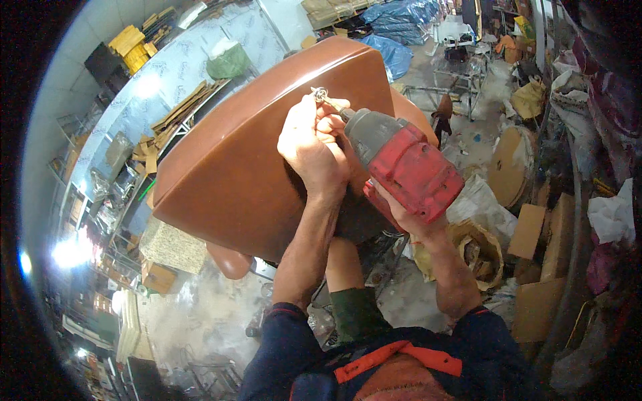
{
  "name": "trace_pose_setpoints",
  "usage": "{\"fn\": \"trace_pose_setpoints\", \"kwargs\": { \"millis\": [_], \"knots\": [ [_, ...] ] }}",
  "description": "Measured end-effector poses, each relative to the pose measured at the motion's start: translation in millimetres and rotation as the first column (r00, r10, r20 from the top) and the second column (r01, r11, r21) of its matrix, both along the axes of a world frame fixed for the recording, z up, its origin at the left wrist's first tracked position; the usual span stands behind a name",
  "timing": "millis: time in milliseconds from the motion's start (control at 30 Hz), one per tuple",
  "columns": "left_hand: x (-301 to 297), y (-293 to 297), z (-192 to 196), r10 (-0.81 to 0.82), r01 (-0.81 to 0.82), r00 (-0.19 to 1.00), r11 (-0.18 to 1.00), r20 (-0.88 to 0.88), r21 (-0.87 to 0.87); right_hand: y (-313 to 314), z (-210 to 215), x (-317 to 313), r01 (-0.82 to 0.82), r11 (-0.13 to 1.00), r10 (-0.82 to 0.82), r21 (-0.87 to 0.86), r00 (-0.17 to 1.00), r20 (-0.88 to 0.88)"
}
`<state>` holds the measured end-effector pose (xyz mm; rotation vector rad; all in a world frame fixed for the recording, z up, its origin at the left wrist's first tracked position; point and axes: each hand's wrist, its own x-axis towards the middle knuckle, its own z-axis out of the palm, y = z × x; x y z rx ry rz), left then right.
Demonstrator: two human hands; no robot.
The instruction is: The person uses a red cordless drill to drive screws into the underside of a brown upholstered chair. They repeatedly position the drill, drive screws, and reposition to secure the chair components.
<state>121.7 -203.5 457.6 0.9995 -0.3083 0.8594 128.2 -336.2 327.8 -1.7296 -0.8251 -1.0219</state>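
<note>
The person's left hand (313, 150) is over a brown cushion (234, 180), its fingers pinched around a small metal fitting (319, 95) near the cushion's far edge. I'd say that pinch steadies the fitting for the red drill (418, 174), whose nose points far and left toward it; whether the tip touches, I can't make out. The right hand (413, 217) has its fingers wrapped round the drill's handle, partly hidden by the drill body, a hold that probably bears the weight and sets the angle. A bare knee (344, 257) is at the cushion's near edge; whether it props anything, I cannot tell.
</note>
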Motion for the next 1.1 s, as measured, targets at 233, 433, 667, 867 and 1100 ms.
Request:
{"fn": "trace_pose_setpoints", "kwargs": {
  "millis": [233,433,667,867,1100],
  "knots": [
    [-0.4,-8.7,-1.3,0.107,-0.105,0.993,0.994,0.053,-0.027,-16.1,18.2,-4.1,0.178,0.962,-0.123,-0.207,0.959,0.254],
    [-1.5,-8.7,0.5,0.163,-0.163,0.986,0.987,0.028,0.012,-11.8,25.8,-10.8,-0.028,0.996,0.032,-0.089,0.999,0.038],
    [-14.9,-3.8,-4.9,-0.257,0.236,0.961,0.954,-0.102,-0.185,-10.7,23.0,-15.2,0.013,0.998,-0.018,-0.063,0.997,-0.079],
    [-9.9,11.2,-0.8,-0.721,0.706,0.692,0.664,0.039,-0.245,-13.1,22.2,-12.7,0.087,0.967,-0.083,-0.241,0.996,0.026],
    [8.9,14.9,2.0,-0.758,0.764,0.592,0.420,0.274,-0.490,-11.5,34.5,-19.4,0.128,0.984,-0.119,-0.121,0.990,0.081]
  ]
}}
